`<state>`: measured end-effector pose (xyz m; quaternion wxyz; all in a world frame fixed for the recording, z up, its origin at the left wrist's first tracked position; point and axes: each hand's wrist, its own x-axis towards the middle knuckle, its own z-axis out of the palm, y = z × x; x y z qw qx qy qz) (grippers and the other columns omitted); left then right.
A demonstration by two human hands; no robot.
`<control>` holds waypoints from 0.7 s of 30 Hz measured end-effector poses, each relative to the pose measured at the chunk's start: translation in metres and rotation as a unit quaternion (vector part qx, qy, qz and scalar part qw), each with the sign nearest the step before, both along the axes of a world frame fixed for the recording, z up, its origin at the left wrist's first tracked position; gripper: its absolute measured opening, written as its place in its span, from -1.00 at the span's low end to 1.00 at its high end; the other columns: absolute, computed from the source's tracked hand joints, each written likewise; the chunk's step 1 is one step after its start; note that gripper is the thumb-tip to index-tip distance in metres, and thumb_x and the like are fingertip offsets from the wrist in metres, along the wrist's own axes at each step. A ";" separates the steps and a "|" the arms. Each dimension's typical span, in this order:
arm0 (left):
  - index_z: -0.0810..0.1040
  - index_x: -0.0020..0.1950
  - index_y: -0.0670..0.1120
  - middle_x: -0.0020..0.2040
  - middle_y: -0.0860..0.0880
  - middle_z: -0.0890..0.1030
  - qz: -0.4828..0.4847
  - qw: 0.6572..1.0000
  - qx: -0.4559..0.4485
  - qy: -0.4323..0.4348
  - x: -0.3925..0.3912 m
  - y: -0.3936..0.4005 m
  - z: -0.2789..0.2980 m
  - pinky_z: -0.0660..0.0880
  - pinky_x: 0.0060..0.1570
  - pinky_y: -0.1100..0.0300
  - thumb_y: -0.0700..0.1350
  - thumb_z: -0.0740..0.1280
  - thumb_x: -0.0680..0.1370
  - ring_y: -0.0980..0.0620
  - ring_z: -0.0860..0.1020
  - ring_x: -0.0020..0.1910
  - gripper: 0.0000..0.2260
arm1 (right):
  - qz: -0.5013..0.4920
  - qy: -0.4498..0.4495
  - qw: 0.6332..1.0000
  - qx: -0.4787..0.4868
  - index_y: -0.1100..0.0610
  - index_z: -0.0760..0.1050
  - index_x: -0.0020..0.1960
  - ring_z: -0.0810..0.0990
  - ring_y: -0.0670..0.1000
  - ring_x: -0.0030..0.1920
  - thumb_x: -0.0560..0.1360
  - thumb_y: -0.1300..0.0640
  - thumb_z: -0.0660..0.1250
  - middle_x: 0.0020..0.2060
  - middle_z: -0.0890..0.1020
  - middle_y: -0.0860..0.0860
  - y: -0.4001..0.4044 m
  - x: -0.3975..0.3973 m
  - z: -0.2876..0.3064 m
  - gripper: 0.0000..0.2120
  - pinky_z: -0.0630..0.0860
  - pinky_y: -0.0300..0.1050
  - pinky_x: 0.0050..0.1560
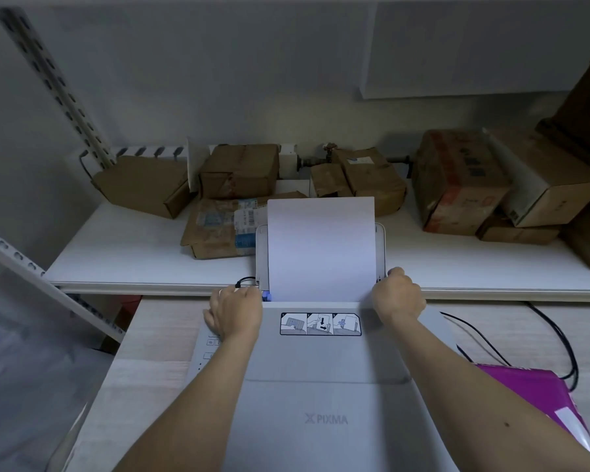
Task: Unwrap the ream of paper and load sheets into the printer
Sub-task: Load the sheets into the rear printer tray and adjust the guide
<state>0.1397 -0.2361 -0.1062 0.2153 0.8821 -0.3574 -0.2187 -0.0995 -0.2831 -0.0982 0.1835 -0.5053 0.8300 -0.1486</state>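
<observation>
A white PIXMA printer point(321, 369) sits on the light wooden desk in front of me. A stack of white sheets point(321, 247) stands upright in its rear tray point(261, 250). My left hand point(235, 311) rests on the printer's left rear corner, fingers curled against the blue paper guide point(266, 296) at the sheets' lower left. My right hand point(397, 294) is curled around the tray's right side at the sheets' lower right corner, thumb up. The purple ream wrapper point(539, 400) lies to the right of the printer.
A white shelf point(133, 253) behind the printer carries several brown cardboard parcels point(239, 170). Black cables point(559, 338) run across the desk on the right. A slotted metal rack post point(48, 73) slants at the left. A loading-instruction sticker point(320, 323) is on the printer lid.
</observation>
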 end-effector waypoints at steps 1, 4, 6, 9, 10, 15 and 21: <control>0.67 -0.06 0.02 0.35 -0.04 0.50 -0.014 1.000 0.012 -0.002 -0.004 0.002 -0.002 0.04 0.48 -0.13 0.02 0.21 0.50 -0.04 0.24 0.48 -0.76 | 0.007 0.006 1.000 0.003 0.20 0.44 0.15 0.51 0.21 0.12 0.51 0.25 0.11 0.07 0.61 0.16 0.002 0.001 -0.001 -0.75 0.38 -0.02 0.01; 0.64 0.13 0.08 0.55 0.04 0.24 -0.048 0.998 0.039 -0.003 -0.010 0.007 -0.007 -0.19 0.51 -0.13 0.00 0.10 0.55 0.03 -0.03 0.58 -0.66 | 0.022 0.014 1.000 0.003 0.22 0.45 0.09 0.51 0.21 0.08 0.48 0.28 0.12 0.00 0.63 0.17 0.006 0.002 -0.004 -0.77 0.37 -0.02 -0.03; 0.63 0.13 0.12 0.57 0.04 0.18 -0.072 0.996 0.044 -0.019 -0.011 0.010 -0.008 -0.22 0.50 -0.15 -0.02 0.06 0.57 0.01 -0.07 0.59 -0.64 | 0.031 0.028 0.999 -0.003 0.23 0.46 0.05 0.51 0.21 0.07 0.47 0.29 0.13 -0.01 0.63 0.18 0.008 0.000 -0.007 -0.79 0.34 -0.03 -0.07; 0.62 0.12 0.16 0.59 0.03 0.15 -0.082 0.996 0.037 -0.018 -0.011 0.015 -0.008 -0.24 0.50 -0.14 -0.01 0.05 0.58 0.01 -0.08 0.59 -0.64 | 0.041 0.042 0.998 -0.014 0.25 0.47 0.03 0.51 0.22 0.06 0.46 0.30 0.12 -0.04 0.64 0.19 0.010 -0.001 -0.010 -0.80 0.35 -0.03 -0.08; 0.61 0.16 0.17 0.59 0.03 0.14 -0.085 0.995 0.038 -0.020 -0.010 0.017 -0.008 -0.25 0.50 -0.14 0.01 0.04 0.59 0.01 -0.08 0.59 -0.64 | 0.044 0.045 0.998 -0.017 0.25 0.47 0.02 0.51 0.22 0.06 0.46 0.30 0.13 -0.05 0.64 0.19 0.010 -0.001 -0.011 -0.80 0.37 -0.03 -0.07; 0.57 0.18 0.26 0.59 0.02 0.12 -0.114 0.992 0.036 -0.040 -0.012 0.023 -0.009 -0.29 0.49 -0.14 -0.01 -0.01 0.61 0.00 -0.11 0.59 -0.61 | 0.067 0.079 0.994 -0.019 0.21 0.47 0.02 0.50 0.19 0.08 0.48 0.26 0.14 -0.02 0.63 0.13 0.011 -0.004 -0.015 -0.81 0.35 -0.05 -0.08; 0.53 0.19 0.33 0.60 0.04 0.10 -0.129 0.989 0.048 -0.048 -0.011 0.023 -0.007 -0.29 0.47 -0.18 -0.04 -0.03 0.62 0.00 -0.14 0.59 -0.59 | 0.085 0.094 0.992 -0.019 0.19 0.45 0.01 0.49 0.19 0.08 0.50 0.23 0.14 -0.02 0.62 0.12 0.011 -0.007 -0.016 -0.84 0.28 -0.06 -0.13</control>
